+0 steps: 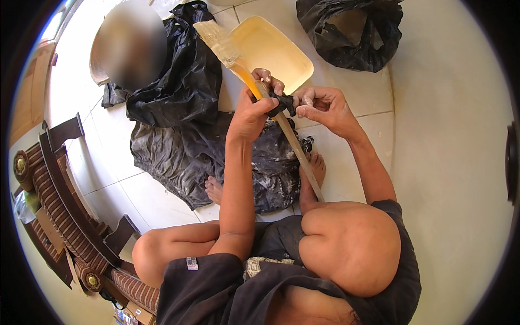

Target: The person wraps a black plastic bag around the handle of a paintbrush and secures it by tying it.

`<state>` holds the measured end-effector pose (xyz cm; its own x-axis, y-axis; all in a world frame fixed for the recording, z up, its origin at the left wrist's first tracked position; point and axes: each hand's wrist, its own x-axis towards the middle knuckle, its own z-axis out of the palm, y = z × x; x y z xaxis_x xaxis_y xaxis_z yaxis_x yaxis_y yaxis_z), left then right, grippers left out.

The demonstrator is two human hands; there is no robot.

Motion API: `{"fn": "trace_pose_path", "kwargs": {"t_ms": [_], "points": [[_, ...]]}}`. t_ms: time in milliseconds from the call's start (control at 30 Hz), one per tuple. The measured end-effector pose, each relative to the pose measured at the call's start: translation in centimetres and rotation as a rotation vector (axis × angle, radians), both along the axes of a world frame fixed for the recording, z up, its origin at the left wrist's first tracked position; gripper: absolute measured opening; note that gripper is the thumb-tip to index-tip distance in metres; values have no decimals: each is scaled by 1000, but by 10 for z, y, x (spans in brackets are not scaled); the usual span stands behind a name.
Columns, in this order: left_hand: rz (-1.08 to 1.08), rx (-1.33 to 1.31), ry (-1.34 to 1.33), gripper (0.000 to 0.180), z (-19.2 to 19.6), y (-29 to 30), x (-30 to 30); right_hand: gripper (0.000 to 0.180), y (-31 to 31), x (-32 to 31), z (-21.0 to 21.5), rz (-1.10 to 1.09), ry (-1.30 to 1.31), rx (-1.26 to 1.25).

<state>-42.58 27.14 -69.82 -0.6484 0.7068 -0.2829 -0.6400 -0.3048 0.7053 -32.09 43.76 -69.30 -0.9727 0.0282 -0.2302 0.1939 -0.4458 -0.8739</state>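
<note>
My left hand point(252, 111) is closed around a paintbrush point(245, 77) with a yellow-orange handle and pale, paint-crusted bristles. The brush lies against the upper end of a long wooden stick point(299, 150), which slants down toward my right knee. A black strip point(283, 104), plastic or cloth, is wound around brush and stick where my left fingers grip. On its right side, my right hand point(325, 106) has thumb and fingers pinched together at the strip's end. Whitish smears mark the fingers of both hands. Behind the hands sits a cream-yellow plastic tray point(281, 46).
Crumpled black plastic point(179, 89) and stained dark cloth point(168, 154) cover tiles in front of me. A black plastic bag point(355, 38) stands far right beside the pale wall point(449, 162). Striped wooden seating point(65, 195) is at left. Far left, a round area is blurred.
</note>
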Motion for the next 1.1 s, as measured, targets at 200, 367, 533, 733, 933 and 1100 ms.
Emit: {"fn": "trace_pose_path", "kwargs": {"t_ms": [200, 367, 533, 733, 933, 1100], "points": [[-38, -39, -25, 41, 14, 9, 2, 10, 0, -2, 14, -60, -50, 140], [-52, -48, -35, 40, 7, 8, 4, 16, 8, -10, 22, -21, 6, 533], [-48, -47, -33, 40, 5, 12, 7, 21, 17, -14, 30, 42, 161, 757], [-52, -43, -48, 41, 1, 12, 6, 17, 15, -11, 22, -42, 253, 767], [-66, 14, -83, 39, -8, 10, 7, 17, 3, -10, 16, -56, 175, 723], [-70, 24, -75, 42, 5, 13, 11, 19, -3, -10, 16, -34, 142, 893]]}}
